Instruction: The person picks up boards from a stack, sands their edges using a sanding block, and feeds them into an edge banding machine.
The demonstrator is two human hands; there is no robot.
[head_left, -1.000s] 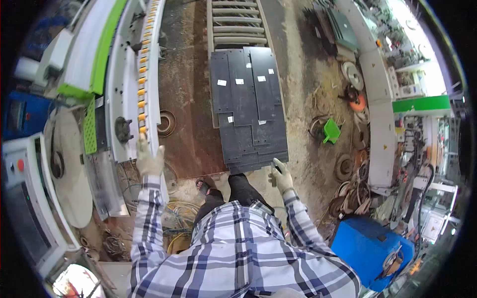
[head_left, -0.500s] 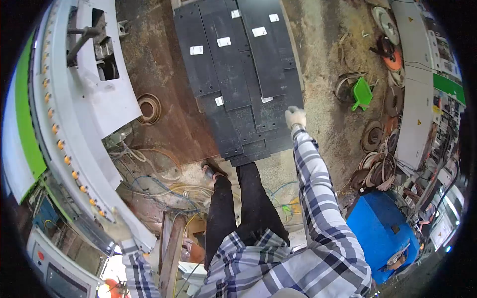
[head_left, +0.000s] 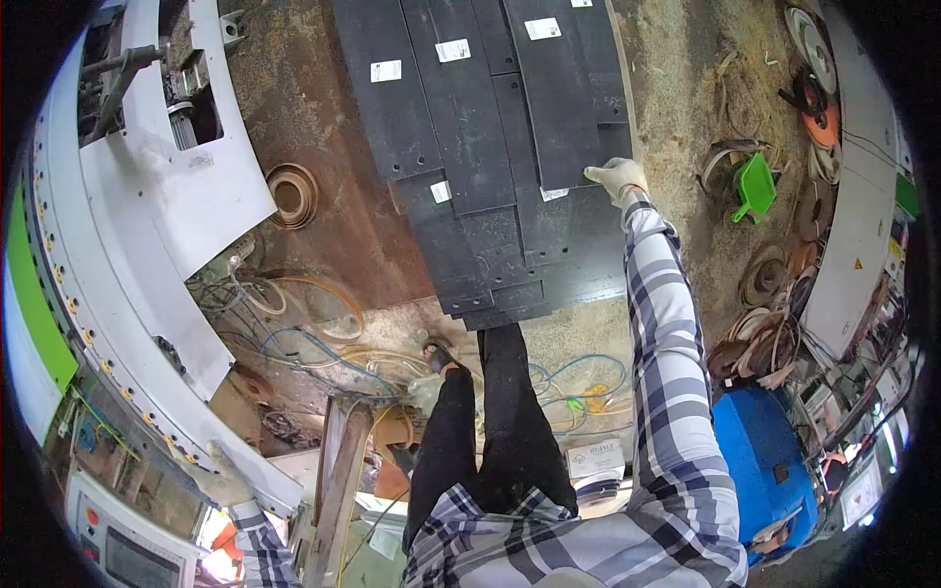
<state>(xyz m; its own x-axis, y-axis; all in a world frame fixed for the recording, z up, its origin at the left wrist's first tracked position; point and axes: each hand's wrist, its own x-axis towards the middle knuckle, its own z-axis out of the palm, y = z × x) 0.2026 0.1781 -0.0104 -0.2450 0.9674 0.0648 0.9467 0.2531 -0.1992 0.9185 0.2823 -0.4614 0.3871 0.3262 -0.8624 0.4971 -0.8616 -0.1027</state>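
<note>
My right hand [head_left: 619, 179], in a pale glove, is at the near right corner of a long dark panel [head_left: 557, 108]. Its thumb lies over the corner and the other fingers curl at the edge. Beneath this panel lies a stack of dark panels [head_left: 470, 147], several bearing white labels and small holes near their ends. On the left, my left hand [head_left: 221, 480], also gloved, rests with thumb and fingers apart on the edge of the white curved machine [head_left: 147, 323]. Nothing shows in that hand.
A control panel with a screen [head_left: 137, 559] stands at lower left. Hoses and cables [head_left: 333, 363] lie around my feet. To the right are a green dustpan [head_left: 756, 186], coiled edging rolls [head_left: 760, 343] and a blue box-like unit [head_left: 760, 461]. A brown roll [head_left: 292, 196] lies beside the machine.
My right hand has moved forward from the stack's right side to the long panel's corner. The view has shifted. My left hand stays at the machine edge.
</note>
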